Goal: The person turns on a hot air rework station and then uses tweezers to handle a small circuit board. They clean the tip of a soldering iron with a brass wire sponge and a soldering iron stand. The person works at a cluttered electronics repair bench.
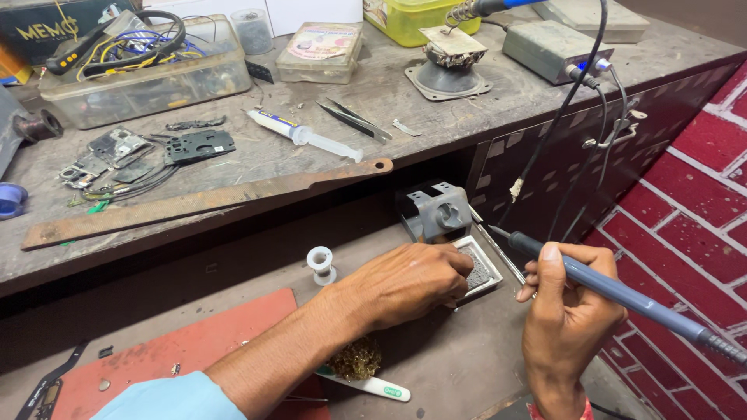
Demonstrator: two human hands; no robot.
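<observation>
My right hand (564, 311) grips a blue-grey soldering iron (615, 292) like a pen, its metal tip pointing up-left close to a grey holder stand (436, 211). My left hand (405, 281) rests palm down on the lower bench, fingers curled over the edge of a small square white tray holding a dark sponge (478, 272). What the fingertips touch is hidden. A small white spool (320, 263) stands just left of this hand. A ball of brass wool (356, 359) and a white tube (373, 385) lie below my left forearm.
The upper shelf carries a long rusty file (202, 202), a syringe (307, 136), tweezers (354, 120), phone circuit parts (148, 152), a clear box of cables (140, 74), a round stand (447, 66) and a grey station (548, 48). A red mat (179, 350) lies at lower left; red brick flooring at right.
</observation>
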